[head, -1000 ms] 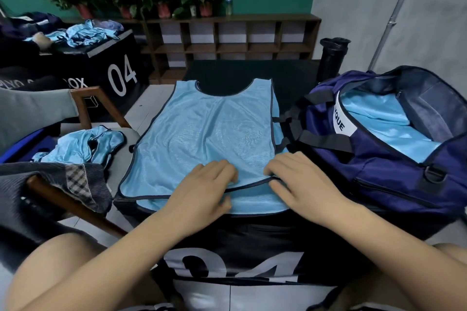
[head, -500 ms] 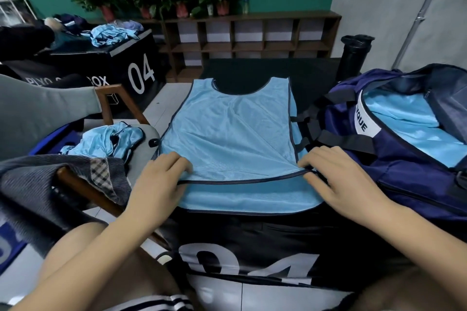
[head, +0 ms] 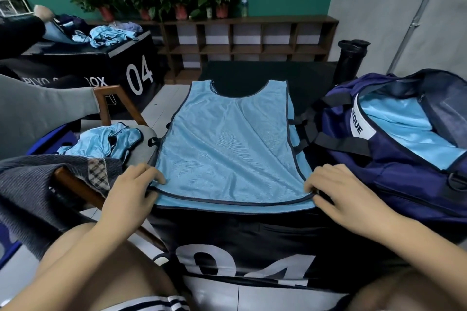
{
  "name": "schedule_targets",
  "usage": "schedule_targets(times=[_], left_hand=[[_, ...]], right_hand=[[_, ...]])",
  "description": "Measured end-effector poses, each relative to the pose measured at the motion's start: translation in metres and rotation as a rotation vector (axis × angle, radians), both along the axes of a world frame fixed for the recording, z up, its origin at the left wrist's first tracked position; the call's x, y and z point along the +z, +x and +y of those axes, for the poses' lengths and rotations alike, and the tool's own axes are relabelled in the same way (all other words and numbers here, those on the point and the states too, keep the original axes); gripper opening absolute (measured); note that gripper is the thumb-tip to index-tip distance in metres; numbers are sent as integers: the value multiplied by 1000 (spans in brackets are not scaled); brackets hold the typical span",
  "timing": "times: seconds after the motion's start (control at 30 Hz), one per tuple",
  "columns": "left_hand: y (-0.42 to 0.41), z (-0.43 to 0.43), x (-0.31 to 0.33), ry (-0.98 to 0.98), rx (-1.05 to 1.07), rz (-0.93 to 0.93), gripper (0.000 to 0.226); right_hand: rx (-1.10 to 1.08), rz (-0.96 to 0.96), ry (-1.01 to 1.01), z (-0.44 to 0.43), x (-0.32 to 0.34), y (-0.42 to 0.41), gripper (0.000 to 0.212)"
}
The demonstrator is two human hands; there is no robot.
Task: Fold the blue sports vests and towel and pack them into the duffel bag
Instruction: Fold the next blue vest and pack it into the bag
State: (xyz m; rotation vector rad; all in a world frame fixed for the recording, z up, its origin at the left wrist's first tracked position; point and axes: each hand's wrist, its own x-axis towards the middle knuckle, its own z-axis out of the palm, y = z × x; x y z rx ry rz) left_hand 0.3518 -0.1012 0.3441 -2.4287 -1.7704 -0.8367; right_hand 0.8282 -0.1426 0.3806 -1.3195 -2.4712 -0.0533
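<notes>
A light blue mesh vest with dark trim lies flat on the black box in front of me, neck hole at the far end. My left hand pinches its near left hem corner. At the near right hem corner my right hand pinches the trim. The navy duffel bag stands open at the right, light blue fabric inside it. A crumpled blue vest lies on the chair seat at the left.
A wooden-armed chair with a grey checked cloth stands at my left. A second black box at the back left carries more crumpled blue vests. A black bottle stands behind the bag. Shelves and plants line the far wall.
Both hands have slid apart along the vest's near hem, from its middle out to the two corners. The vest lies flatter.
</notes>
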Motion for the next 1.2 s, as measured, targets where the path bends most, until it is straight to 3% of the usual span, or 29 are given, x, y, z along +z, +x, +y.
schedule_targets(times=[0.23, 0.4, 0.67, 0.83, 1.1, 1.2], left_hand=[[-9, 3, -5, 9, -28, 92, 46], [-18, -5, 3, 40, -156, 120, 18], [-30, -20, 6, -2, -287, 100, 14], [-32, -13, -2, 40, -302, 180, 28], [-28, -18, 6, 86, -277, 153, 17], [-29, -21, 12, 67, -276, 137, 16]], right_hand=[[29, -70, 64, -15, 4, 0, 31], [22, -102, 28, -15, -2, 1, 24], [-23, -78, 65, -14, 5, 5, 25], [-5, -148, -21, -17, 1, 3, 21], [33, -159, 46, -15, -6, 9, 23], [-9, -91, 3, -9, 1, 8, 32]])
